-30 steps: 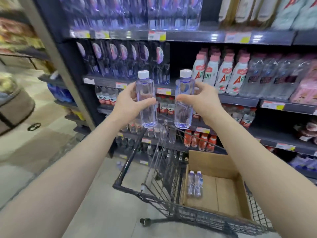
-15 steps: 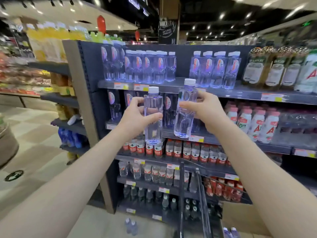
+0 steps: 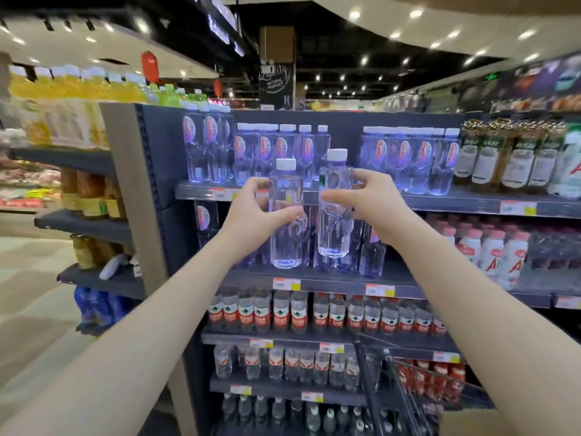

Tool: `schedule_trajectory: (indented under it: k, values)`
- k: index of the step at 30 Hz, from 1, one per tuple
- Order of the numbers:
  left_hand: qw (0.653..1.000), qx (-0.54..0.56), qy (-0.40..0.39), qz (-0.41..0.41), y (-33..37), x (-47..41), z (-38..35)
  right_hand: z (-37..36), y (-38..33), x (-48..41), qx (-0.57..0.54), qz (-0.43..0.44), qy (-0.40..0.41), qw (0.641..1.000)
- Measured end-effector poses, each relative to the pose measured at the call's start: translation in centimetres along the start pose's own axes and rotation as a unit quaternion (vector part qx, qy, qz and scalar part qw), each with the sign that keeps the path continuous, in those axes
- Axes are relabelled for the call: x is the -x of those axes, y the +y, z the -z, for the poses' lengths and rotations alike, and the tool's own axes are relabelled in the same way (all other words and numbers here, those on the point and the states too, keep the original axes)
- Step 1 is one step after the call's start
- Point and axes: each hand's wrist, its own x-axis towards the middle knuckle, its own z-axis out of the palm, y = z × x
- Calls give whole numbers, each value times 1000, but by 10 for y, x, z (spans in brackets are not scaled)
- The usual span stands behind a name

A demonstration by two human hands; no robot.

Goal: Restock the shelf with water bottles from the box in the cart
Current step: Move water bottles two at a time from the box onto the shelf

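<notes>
Left hand (image 3: 251,215) curls round the left bottle (image 3: 284,243), right hand (image 3: 371,206) round the right bottle (image 3: 333,234). Behind, the top shelf (image 3: 440,202) shows 1 gap.

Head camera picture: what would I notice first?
Right in the middle, the left hand holds the left water bottle and the right hand holds the right water bottle, both upright with white caps. Behind them the dark shelf carries matching bottles; red-labelled bottles fill a row lower down.
</notes>
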Motion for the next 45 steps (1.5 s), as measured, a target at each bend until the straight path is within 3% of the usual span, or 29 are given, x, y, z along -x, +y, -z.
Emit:
schedule_trajectory:
  k: [15, 20, 28, 45]
  values:
    - [1000, 13, -10, -22, -55, -181, 5, -16, 31, -174, 19, 38, 46, 998]
    - [998, 6, -50, -29, -67, -222, 4, -16, 49, -226, 30, 30, 81, 996]
    - [993, 27, -101, -46, -79, -260, 1, -17, 73, -291, 30, -10, 99, 995]
    - [996, 6, -86, -38, -89, -277, -16, -13, 118, -344, 56, -6, 52, 997]
